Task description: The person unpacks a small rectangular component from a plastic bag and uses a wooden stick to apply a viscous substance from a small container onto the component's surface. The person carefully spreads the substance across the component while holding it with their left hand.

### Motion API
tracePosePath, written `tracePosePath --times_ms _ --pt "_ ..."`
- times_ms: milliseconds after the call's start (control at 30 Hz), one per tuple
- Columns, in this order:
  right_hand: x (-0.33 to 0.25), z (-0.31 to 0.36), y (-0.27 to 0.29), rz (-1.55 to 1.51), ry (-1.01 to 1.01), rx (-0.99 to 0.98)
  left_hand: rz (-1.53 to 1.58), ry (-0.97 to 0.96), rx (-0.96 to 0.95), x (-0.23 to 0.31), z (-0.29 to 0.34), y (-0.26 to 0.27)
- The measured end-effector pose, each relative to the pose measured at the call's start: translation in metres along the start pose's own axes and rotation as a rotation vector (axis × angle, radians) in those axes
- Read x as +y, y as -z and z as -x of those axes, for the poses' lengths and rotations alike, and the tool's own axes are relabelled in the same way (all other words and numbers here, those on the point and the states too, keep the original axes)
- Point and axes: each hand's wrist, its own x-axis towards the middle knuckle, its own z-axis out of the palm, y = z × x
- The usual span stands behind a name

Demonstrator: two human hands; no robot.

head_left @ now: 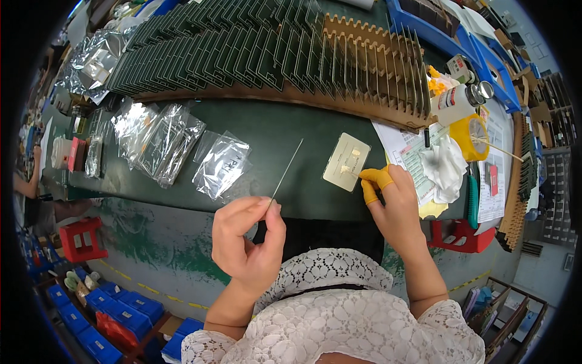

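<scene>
My left hand [247, 239] is closed in a pinch, thumb against fingers, near the table's front edge. From it a thin, straight grey piece [287, 171] rises at a slant; it looks like a rod or a panel seen edge-on, and I cannot tell which. My right hand [394, 195] wears yellow finger cots on its thumb and forefinger. Those two fingertips come together at the right edge of a cream rectangular card [341, 173], which lies on the green table [285, 121] with small shiny patches on its face. What is between the fingertips is too small to make out.
A long brown slotted rack [364, 112] full of upright green boards [242, 57] spans the back. Clear plastic bags [223, 164] lie at left. At right are papers, a crumpled white tissue [445, 167], a yellow tape roll [467, 138], a clear bottle [454, 103] and a green-handled tool [472, 200].
</scene>
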Motion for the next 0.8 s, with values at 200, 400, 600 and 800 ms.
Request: tracePosePath --times_ms 200,400,600,800 --pt "-0.001 -0.001 0.002 -0.015 -0.007 -0.007 0.014 -0.004 0.062 -0.002 0.001 -0.004" --pt "-0.021 -0.006 0.014 -0.323 -0.102 0.053 -0.109 -0.105 0.024 0.005 -0.003 -0.003" --pt "-0.058 -0.010 0.033 -0.435 0.058 0.164 -0.106 -0.167 0.003 0.009 -0.003 -0.003" --pt "-0.067 -0.012 0.030 -0.335 0.171 0.189 -0.103 -0.186 -0.001 0.012 -0.003 0.000"
